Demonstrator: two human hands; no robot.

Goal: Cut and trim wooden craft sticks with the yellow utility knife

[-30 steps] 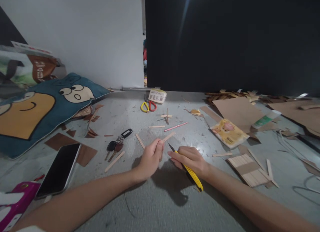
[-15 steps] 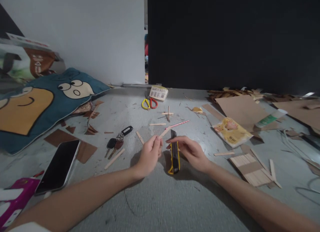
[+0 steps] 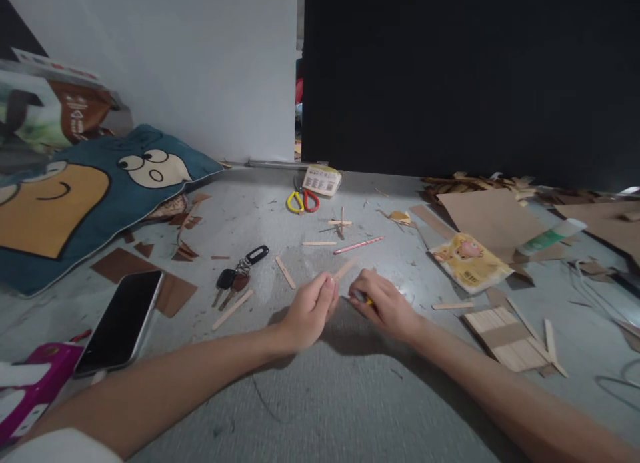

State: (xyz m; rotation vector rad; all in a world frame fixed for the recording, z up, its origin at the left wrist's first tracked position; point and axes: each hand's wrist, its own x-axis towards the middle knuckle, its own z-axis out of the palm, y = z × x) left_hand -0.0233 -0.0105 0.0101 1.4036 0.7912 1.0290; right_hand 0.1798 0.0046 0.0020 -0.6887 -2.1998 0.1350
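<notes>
Two bare forearms reached in over the grey floor [image 3: 320, 396], their hands meeting at the centre. The left hand [image 3: 310, 310] was pinched shut on a wooden craft stick [image 3: 344, 270], which jutted from the fingertips up and to the right, its long axis slanting away from the person. Just beside it, the right hand [image 3: 385, 306] was curled closed over a yellow utility knife [image 3: 369, 302], of which only a sliver showed under the fingers; the blade could not be seen. The stick's free end lay just beyond the right hand's fingertips, so both hands were near it, the left holding it. To the left lay a smartphone [image 3: 123, 323] and a bunch of keys [image 3: 237, 280]; to the right, a panel of joined sticks [image 3: 505, 333]. Farther off were a pink pencil [image 3: 359, 245], loose sticks and red-and-yellow scissors [image 3: 303, 201], with a cartoon cushion [image 3: 80, 206] against the wall.
</notes>
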